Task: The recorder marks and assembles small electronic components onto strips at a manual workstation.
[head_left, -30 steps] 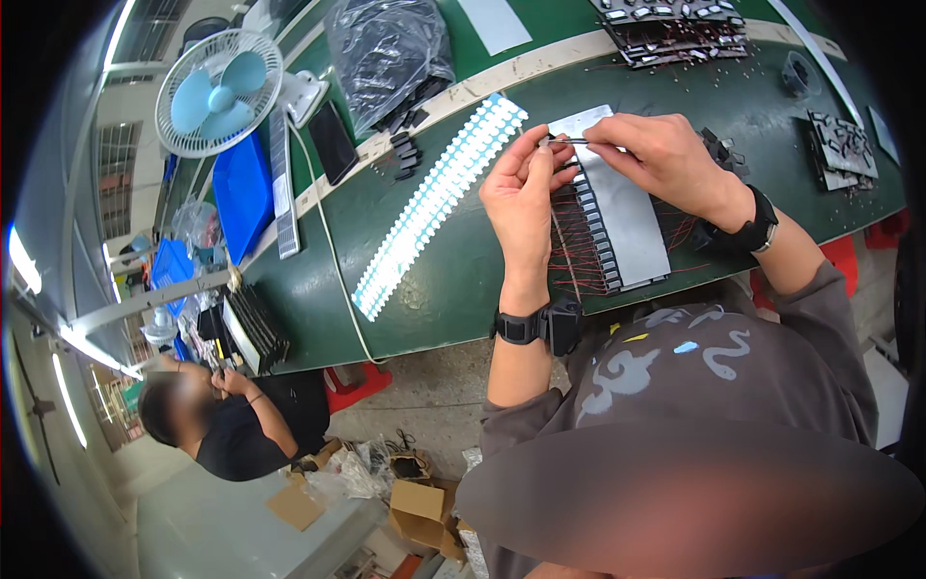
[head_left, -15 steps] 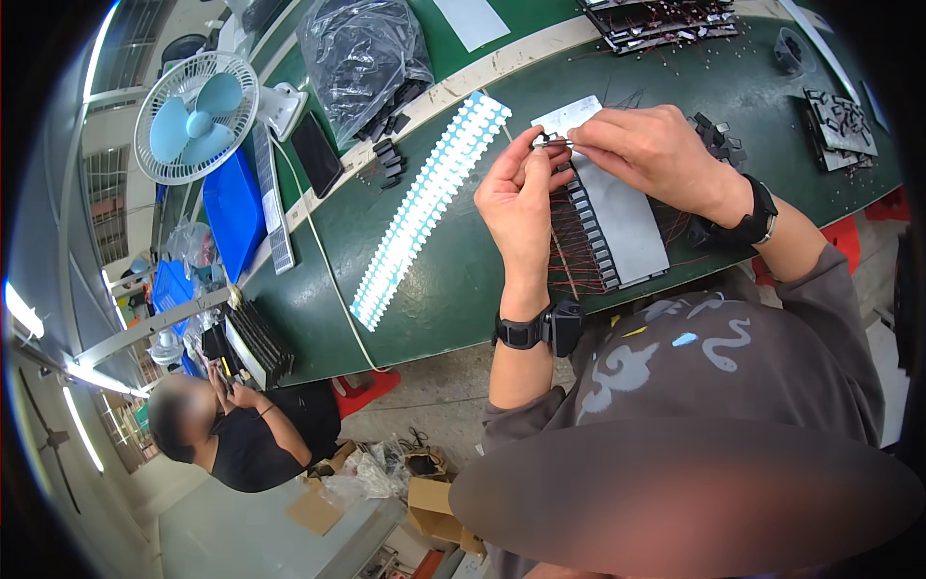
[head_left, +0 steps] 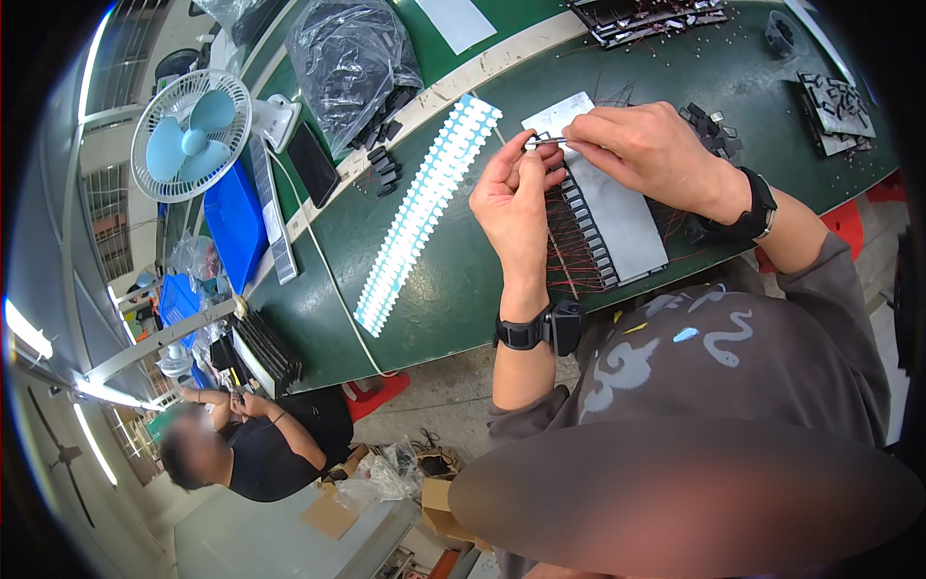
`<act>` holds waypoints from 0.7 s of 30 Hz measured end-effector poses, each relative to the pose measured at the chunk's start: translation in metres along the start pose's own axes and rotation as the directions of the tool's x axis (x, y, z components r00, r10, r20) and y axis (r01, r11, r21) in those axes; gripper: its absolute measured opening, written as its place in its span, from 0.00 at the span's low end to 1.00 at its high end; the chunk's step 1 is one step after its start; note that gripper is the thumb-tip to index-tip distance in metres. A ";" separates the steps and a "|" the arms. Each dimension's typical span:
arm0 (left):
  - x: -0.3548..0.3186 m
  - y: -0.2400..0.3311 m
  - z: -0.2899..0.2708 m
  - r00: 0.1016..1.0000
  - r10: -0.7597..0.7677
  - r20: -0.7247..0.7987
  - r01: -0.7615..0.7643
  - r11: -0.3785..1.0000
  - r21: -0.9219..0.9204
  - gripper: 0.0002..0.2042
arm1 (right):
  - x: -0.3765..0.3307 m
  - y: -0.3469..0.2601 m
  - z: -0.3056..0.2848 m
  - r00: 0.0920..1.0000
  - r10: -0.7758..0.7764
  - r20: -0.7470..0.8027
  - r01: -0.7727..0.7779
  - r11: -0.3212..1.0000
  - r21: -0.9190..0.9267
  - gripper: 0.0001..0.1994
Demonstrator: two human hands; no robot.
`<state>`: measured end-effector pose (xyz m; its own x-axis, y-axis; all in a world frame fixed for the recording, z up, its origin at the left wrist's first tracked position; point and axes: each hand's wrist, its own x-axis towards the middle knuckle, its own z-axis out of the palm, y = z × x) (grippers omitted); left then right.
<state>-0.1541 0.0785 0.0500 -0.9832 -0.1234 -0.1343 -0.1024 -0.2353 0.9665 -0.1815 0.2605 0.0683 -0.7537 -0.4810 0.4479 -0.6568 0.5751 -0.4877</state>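
A small black piece (head_left: 530, 143) sits pinched between the thumb and fingers of a worker's left hand (head_left: 509, 196), above the counter (head_left: 434, 301) near the far end of a pale flat plate (head_left: 617, 198). The right hand (head_left: 644, 145), just beside it, is closed on a thin tool (head_left: 552, 141) whose tip meets the piece. Black blocks (head_left: 586, 228) line the plate's left edge, with red wires (head_left: 567, 253) fanning out from them. To the left lies a white-and-blue strip (head_left: 424, 217); to the right, a heap of dark pieces (head_left: 712, 130). Farther off are a plastic bag (head_left: 352, 72), a black phone (head_left: 313, 164) and a blue-bladed fan (head_left: 195, 142). A co-worker in a dark top (head_left: 280, 454) sits at lower left.
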 end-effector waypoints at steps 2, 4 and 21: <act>0.000 0.001 0.001 1.000 -0.007 -0.010 0.007 1.000 0.005 0.13 | -0.001 0.000 0.000 1.000 0.018 0.004 -0.018 1.000 0.004 0.05; -0.001 0.001 0.001 1.000 -0.007 -0.011 0.007 1.000 0.008 0.13 | -0.001 -0.001 0.000 1.000 0.026 0.006 -0.026 1.000 0.007 0.05; 0.012 0.009 -0.018 0.993 -0.104 -0.063 0.074 0.927 -0.368 0.17 | 0.010 0.002 -0.009 0.986 0.153 0.062 -0.164 0.952 0.259 0.08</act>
<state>-0.1644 0.0574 0.0535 -0.9558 -0.1585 -0.2476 -0.1120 -0.5823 0.8053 -0.1897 0.2625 0.0782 -0.8454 -0.4271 0.3207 -0.5075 0.4553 -0.7315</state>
